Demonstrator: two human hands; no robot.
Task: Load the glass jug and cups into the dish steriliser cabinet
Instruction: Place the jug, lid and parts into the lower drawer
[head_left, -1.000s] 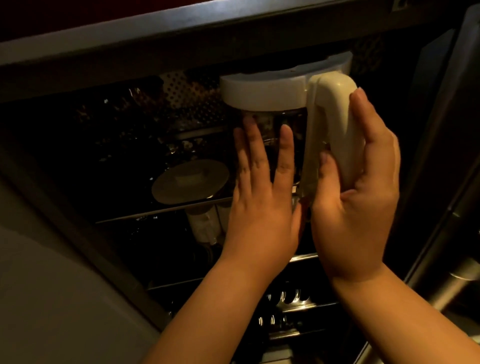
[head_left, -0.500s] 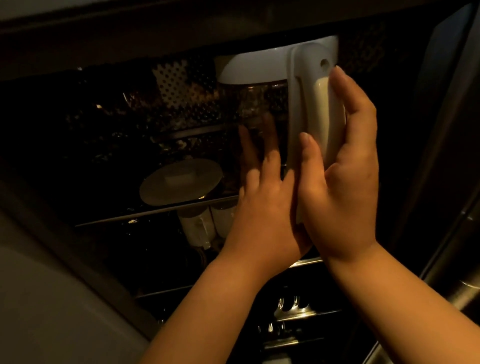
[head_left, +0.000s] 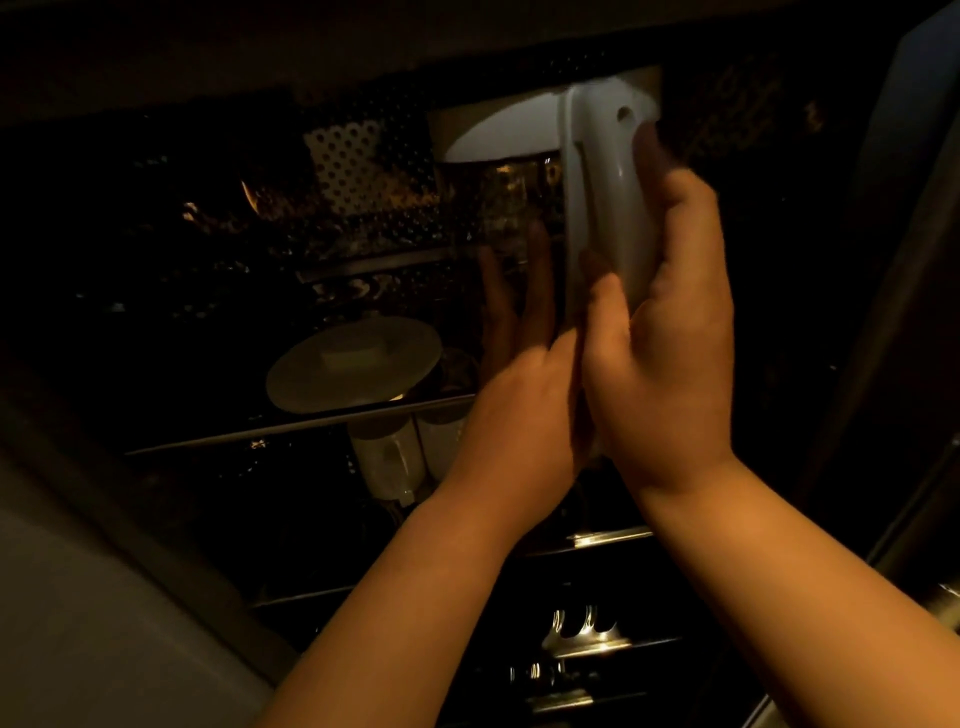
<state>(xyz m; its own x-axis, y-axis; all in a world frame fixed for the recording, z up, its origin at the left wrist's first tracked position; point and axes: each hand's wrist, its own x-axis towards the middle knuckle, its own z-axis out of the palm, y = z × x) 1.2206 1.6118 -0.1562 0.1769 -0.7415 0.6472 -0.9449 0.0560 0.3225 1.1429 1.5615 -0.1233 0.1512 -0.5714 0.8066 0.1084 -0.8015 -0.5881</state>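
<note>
The glass jug (head_left: 511, 202), with a white lid and white handle, stands upright inside the dark steriliser cabinet (head_left: 363, 171), on its upper rack. My right hand (head_left: 660, 338) grips the white handle, thumb on its left side and fingers round the right. My left hand (head_left: 519, 364) lies flat against the jug's glass side with straight fingers. Below the rack's front rail, two pale cups (head_left: 395, 462) hang partly hidden.
A round pale lid (head_left: 353, 364) lies on the upper rack left of the jug. A wire rack front rail (head_left: 291, 428) runs across. Shiny metal prongs of the lower rack (head_left: 582, 634) glint below. The open cabinet door (head_left: 893, 364) stands at the right.
Both hands have pushed the jug deeper into the cabinet and slightly right. The handle has turned to face me, and my left fingers have slid further along the glass.
</note>
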